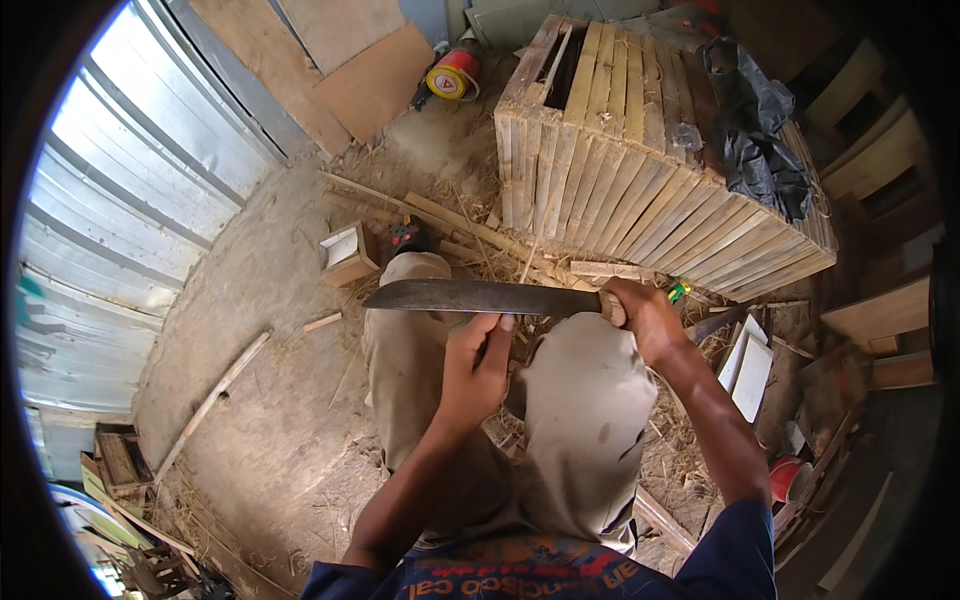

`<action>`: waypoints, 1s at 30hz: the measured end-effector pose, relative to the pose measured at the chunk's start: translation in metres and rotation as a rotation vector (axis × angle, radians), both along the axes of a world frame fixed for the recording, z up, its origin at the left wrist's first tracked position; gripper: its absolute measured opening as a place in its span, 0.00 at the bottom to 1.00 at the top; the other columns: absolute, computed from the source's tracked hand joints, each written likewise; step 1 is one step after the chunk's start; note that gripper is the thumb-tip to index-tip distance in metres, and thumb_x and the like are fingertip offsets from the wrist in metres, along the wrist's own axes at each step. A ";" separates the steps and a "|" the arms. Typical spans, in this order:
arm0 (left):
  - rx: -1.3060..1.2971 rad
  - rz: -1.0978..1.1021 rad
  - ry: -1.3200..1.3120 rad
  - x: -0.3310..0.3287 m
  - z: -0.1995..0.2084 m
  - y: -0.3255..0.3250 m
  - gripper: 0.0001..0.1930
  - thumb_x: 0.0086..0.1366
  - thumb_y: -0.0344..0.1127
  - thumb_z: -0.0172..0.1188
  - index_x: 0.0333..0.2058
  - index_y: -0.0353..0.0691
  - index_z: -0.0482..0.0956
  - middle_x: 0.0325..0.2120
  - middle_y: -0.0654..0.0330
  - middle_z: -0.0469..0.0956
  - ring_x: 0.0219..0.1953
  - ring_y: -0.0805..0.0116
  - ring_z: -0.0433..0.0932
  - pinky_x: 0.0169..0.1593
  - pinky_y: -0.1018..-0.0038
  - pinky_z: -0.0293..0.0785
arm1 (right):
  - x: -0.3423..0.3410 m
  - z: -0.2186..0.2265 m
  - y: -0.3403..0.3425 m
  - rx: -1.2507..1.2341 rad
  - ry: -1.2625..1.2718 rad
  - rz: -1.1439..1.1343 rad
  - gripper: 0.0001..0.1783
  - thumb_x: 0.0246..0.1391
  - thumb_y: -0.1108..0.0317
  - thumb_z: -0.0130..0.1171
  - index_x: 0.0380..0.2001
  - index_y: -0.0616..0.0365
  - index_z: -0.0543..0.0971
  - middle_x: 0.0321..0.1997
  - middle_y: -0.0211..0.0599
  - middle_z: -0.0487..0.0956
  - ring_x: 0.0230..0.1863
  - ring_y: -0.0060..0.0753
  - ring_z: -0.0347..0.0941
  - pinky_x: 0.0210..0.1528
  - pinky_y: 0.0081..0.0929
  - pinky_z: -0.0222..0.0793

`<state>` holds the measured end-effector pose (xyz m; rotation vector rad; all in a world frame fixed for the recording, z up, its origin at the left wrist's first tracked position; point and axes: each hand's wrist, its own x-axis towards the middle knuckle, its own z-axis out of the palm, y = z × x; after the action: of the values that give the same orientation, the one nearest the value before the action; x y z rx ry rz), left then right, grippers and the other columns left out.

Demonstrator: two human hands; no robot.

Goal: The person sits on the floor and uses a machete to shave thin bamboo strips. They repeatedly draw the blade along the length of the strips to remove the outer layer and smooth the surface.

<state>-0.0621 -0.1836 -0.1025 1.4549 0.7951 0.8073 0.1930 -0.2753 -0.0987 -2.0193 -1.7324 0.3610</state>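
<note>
A machete (pixel 475 297) with a long dark blade lies level across the space above my knees, its tip pointing left. My right hand (pixel 643 318) is closed round its pale wooden handle (pixel 612 308). Below the middle of the blade is my left hand (pixel 478 368), fingers bent in and thumb tip up at the lower edge. Whether anything sits between those fingers is hidden. Under the blade are my knees in beige trousers (pixel 590 390).
A slatted wooden crate (pixel 610 170) with black plastic (pixel 768 170) on top stands ahead to the right. Wood strips (pixel 450 222) and a small open box (pixel 350 252) lie on the dirt floor. A red and yellow container (pixel 452 75) stands at the back; corrugated metal sheeting (pixel 130 210) walls the left.
</note>
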 end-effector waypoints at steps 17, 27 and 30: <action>0.170 -0.056 0.027 0.008 0.017 -0.005 0.10 0.73 0.27 0.52 0.48 0.35 0.80 0.19 0.67 0.67 0.23 0.84 0.63 0.26 0.80 0.60 | 0.015 -0.001 -0.014 0.031 0.087 -0.024 0.21 0.47 0.71 0.65 0.48 0.55 0.78 0.42 0.53 0.81 0.46 0.61 0.78 0.46 0.44 0.75; 0.177 -0.061 0.199 -0.013 0.015 -0.031 0.12 0.71 0.25 0.53 0.50 0.33 0.79 0.23 0.52 0.76 0.24 0.78 0.68 0.31 0.76 0.68 | 0.014 -0.003 -0.028 -0.052 0.156 -0.132 0.16 0.47 0.68 0.66 0.40 0.58 0.78 0.34 0.52 0.80 0.38 0.56 0.79 0.40 0.42 0.73; 0.241 -0.046 0.106 0.026 0.013 -0.010 0.11 0.71 0.26 0.53 0.49 0.33 0.78 0.22 0.51 0.74 0.22 0.74 0.67 0.29 0.75 0.68 | 0.013 0.010 -0.020 -0.014 0.072 -0.032 0.16 0.47 0.69 0.65 0.42 0.57 0.78 0.37 0.53 0.81 0.41 0.59 0.78 0.43 0.45 0.74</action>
<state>-0.0360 -0.1939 -0.0894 1.7365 0.7602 0.8173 0.2056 -0.2951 -0.0884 -2.0163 -1.6565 0.4311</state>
